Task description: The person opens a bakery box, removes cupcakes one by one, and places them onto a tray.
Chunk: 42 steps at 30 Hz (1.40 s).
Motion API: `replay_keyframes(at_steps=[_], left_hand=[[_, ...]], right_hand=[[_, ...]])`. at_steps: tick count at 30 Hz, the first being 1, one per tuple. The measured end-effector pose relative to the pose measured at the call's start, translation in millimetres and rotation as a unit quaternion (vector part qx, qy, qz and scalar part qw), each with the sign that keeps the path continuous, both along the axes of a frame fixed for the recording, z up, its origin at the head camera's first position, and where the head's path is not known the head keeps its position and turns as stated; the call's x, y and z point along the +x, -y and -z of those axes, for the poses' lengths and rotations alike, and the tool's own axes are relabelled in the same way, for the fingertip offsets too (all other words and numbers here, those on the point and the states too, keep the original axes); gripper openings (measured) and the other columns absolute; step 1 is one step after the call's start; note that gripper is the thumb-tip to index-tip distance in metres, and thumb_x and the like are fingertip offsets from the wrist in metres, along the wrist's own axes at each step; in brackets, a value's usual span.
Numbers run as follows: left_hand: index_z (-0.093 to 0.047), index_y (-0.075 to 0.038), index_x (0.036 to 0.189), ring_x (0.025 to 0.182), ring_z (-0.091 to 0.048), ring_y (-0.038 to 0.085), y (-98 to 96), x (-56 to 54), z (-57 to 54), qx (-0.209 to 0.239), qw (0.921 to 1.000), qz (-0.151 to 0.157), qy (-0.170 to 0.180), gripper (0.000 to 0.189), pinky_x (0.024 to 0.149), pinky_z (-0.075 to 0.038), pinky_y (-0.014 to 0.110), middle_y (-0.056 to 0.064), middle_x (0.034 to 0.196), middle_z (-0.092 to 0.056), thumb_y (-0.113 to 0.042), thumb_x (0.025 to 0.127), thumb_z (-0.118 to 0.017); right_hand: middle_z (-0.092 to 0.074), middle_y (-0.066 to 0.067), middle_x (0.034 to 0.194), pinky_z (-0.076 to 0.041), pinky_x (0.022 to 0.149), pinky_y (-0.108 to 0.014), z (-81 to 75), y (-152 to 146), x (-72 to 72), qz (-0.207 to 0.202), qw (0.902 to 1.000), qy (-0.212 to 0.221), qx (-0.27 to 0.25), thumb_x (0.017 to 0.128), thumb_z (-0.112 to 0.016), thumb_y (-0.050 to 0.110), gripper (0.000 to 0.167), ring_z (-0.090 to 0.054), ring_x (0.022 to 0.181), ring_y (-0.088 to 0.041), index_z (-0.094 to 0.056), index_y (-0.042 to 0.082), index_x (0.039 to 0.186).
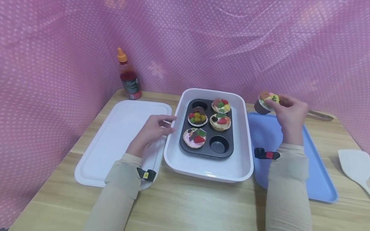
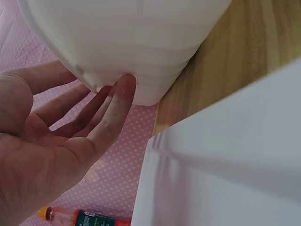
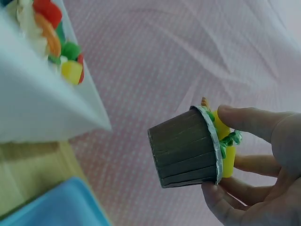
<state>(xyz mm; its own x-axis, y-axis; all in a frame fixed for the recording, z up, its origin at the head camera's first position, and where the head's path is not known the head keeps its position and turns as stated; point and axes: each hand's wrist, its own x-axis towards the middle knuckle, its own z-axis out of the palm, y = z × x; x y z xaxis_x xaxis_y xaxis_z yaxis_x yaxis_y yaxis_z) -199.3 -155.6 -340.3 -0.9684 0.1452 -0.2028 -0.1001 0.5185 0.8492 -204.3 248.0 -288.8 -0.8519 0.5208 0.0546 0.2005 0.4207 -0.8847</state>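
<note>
My right hand (image 1: 292,114) pinches a cupcake (image 3: 188,148) by its topped rim, above the far end of the blue tray (image 1: 321,173). The cupcake has a dark brown pleated cup and yellow and green toppings. With extended fingers, my left hand (image 2: 61,136) touches the outer left side of a deep white tub (image 1: 173,157). Inside the tub lies a dark muffin pan (image 1: 206,150) holding several fruit-topped tarts, among them a pink-creamed tart (image 1: 195,138). The pan's front right cup (image 1: 219,145) holds nothing; its back left cup (image 1: 199,105) also shows no tart.
A white tray (image 1: 115,134) lies left of the tub, partly under my left forearm. Behind it stands a sauce bottle (image 1: 129,77) with an orange cap. A white spatula (image 1: 356,165) rests at the far right. Metal tongs (image 1: 321,115) lie partly hidden behind my right hand.
</note>
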Motion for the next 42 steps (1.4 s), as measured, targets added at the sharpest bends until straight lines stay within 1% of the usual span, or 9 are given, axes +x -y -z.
replay_keyframes(at_steps=[5,11,16,19,23,28,31,34,42], left_hand=[[-0.064,-0.021,0.137,0.121,-0.059,0.027,1.1,1.3,-0.8,-0.002,1.0,-0.003,0.001,0.049,0.099,-0.053,0.041,0.008,0.134,-0.063,-0.011,0.09,-0.073],[-0.063,-0.021,0.138,0.121,-0.059,0.027,2.0,2.0,-0.2,-0.005,1.0,-0.003,0.004,0.049,0.099,-0.052,0.041,0.008,0.134,-0.063,-0.012,0.091,-0.073],[-0.063,-0.02,0.138,0.12,-0.059,0.027,2.3,3.3,-0.2,0.001,1.0,-0.002,0.001,0.049,0.099,-0.052,0.041,0.009,0.134,-0.063,-0.011,0.09,-0.073],[-0.064,-0.018,0.137,0.118,-0.061,0.027,2.2,3.3,0.5,0.007,0.9999,0.004,-0.009,0.049,0.095,-0.054,0.038,0.01,0.132,-0.064,-0.009,0.09,-0.073],[-0.064,-0.015,0.137,0.116,-0.062,0.027,2.0,3.3,1.9,0.012,0.9996,0.012,-0.023,0.049,0.092,-0.055,0.035,0.012,0.129,-0.066,-0.008,0.089,-0.073],[-0.064,-0.017,0.137,0.116,-0.062,0.027,1.7,2.8,2.3,0.01,0.9996,0.013,-0.021,0.049,0.094,-0.054,0.037,0.011,0.131,-0.065,-0.009,0.09,-0.073],[-0.064,-0.018,0.137,0.117,-0.062,0.027,1.2,2.6,2.0,0.012,0.9997,0.012,-0.018,0.049,0.096,-0.054,0.039,0.01,0.133,-0.064,-0.01,0.09,-0.073],[-0.064,-0.018,0.137,0.117,-0.062,0.027,0.6,2.4,1.4,0.015,0.9997,0.011,-0.014,0.049,0.096,-0.054,0.039,0.009,0.134,-0.064,-0.01,0.09,-0.074],[-0.064,-0.018,0.137,0.117,-0.062,0.027,1.2,0.7,1.8,0.022,0.9996,0.01,-0.012,0.049,0.091,-0.055,0.035,0.009,0.134,-0.064,-0.01,0.089,-0.074]], right_hand=[[-0.06,-0.004,0.144,-0.046,0.089,-0.019,9.8,-7.2,-2.5,0.004,0.9992,0.038,-0.014,0.086,-0.077,0.046,0.065,-0.055,0.111,-0.005,-0.06,0.018,0.141],[-0.061,-0.005,0.141,-0.045,0.086,-0.021,21.9,-15.5,-5.7,-0.004,0.9977,0.065,-0.021,0.085,-0.078,0.046,0.068,-0.053,0.106,-0.005,-0.059,0.015,0.142],[-0.056,-0.007,0.148,-0.046,0.092,-0.023,30.4,-17.3,-9.0,-0.007,0.9961,0.084,-0.027,0.085,-0.077,0.047,0.071,-0.052,0.116,-0.009,-0.055,0.016,0.145],[-0.054,-0.01,0.149,-0.046,0.092,-0.023,36.0,-18.1,-11.2,-0.011,0.9961,0.086,-0.018,0.086,-0.077,0.047,0.072,-0.053,0.121,-0.012,-0.054,0.014,0.145],[-0.057,-0.012,0.146,-0.049,0.091,-0.022,43.6,-20.0,-13.5,-0.019,0.9964,0.082,0.006,0.087,-0.076,0.045,0.068,-0.055,0.121,-0.014,-0.057,0.011,0.143],[-0.058,-0.013,0.145,-0.049,0.106,-0.035,50.1,-22.9,-15.1,-0.032,0.9957,0.085,0.018,0.089,-0.074,0.044,0.065,-0.054,0.129,-0.021,-0.058,0.01,0.142],[-0.056,-0.014,0.146,-0.045,0.112,-0.041,52.3,-23.4,-14.9,-0.038,0.9952,0.089,0.015,0.09,-0.073,0.044,0.069,-0.05,0.136,-0.026,-0.054,0.009,0.145],[-0.052,-0.015,0.149,-0.043,0.115,-0.042,53.6,-22.9,-14.8,-0.038,0.9948,0.094,0.002,0.09,-0.073,0.043,0.072,-0.047,0.141,-0.029,-0.049,0.007,0.148],[-0.05,-0.015,0.151,-0.042,0.115,-0.042,57.6,-23.5,-19.1,-0.039,0.994,0.102,-0.007,0.09,-0.073,0.04,0.073,-0.047,0.142,-0.029,-0.047,0.006,0.149]])
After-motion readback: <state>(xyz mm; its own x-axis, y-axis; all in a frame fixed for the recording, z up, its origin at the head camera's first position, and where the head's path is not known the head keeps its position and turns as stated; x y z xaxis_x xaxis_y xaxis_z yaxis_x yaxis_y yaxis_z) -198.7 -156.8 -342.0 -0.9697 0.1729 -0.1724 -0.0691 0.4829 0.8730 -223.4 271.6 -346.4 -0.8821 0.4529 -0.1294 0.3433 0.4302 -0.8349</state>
